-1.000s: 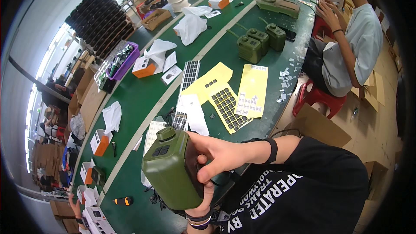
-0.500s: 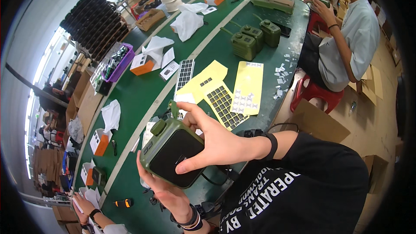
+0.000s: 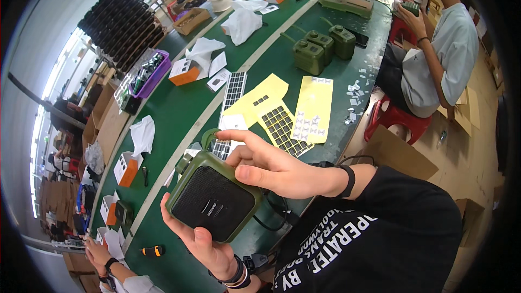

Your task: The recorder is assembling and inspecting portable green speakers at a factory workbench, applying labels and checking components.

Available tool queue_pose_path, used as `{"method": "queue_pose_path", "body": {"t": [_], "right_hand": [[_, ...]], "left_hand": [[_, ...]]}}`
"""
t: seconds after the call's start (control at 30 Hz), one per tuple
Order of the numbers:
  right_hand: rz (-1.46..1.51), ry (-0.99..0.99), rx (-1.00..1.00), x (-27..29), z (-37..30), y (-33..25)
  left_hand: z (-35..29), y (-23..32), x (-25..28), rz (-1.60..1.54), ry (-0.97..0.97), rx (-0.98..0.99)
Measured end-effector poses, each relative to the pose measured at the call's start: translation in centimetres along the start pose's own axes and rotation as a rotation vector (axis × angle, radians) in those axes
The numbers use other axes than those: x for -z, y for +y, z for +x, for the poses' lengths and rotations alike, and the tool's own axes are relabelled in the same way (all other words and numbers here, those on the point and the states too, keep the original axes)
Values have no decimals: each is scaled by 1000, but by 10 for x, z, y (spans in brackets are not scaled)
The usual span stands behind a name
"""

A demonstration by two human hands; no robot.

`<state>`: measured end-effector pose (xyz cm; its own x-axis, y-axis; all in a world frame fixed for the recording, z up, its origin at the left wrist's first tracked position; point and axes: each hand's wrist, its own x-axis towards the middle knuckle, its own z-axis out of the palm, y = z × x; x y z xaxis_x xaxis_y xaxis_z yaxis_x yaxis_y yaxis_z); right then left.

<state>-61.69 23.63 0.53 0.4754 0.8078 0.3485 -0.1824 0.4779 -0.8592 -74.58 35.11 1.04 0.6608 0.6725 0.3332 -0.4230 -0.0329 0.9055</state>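
Hands hold a green box with a black speaker front (image 3: 214, 201) just above the near edge of the long green table (image 3: 179, 108). The left hand (image 3: 203, 241) is under the box, and its fingers curl up around the bottom edge to grip it. The right hand (image 3: 271, 168) rests on the top right corner of the box, with its fingers bent and spread over that corner. A black band sits on the right wrist.

Yellow sticker sheets (image 3: 293, 114) lie on the table just past the box. Farther along stand three more green boxes (image 3: 323, 49). Orange and white small boxes (image 3: 184, 71) and white bags (image 3: 241, 21) lie along the table. Another person in a light shirt (image 3: 439, 59) sits on a red stool (image 3: 396, 119) at the right side.
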Motion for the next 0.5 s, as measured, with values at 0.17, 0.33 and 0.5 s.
{"method": "queue_pose_path", "body": {"t": [0.17,0.33,0.5], "right_hand": [[-34,-26,-9,4,-1,2],[-58,-35,100,1,-1,10],[-43,-29,73,2,-2,12]], "left_hand": [[-4,-10,17,-327,99,249],[8,-11,28,-1052,-278,780],[8,-11,28,-1205,-218,921]]}}
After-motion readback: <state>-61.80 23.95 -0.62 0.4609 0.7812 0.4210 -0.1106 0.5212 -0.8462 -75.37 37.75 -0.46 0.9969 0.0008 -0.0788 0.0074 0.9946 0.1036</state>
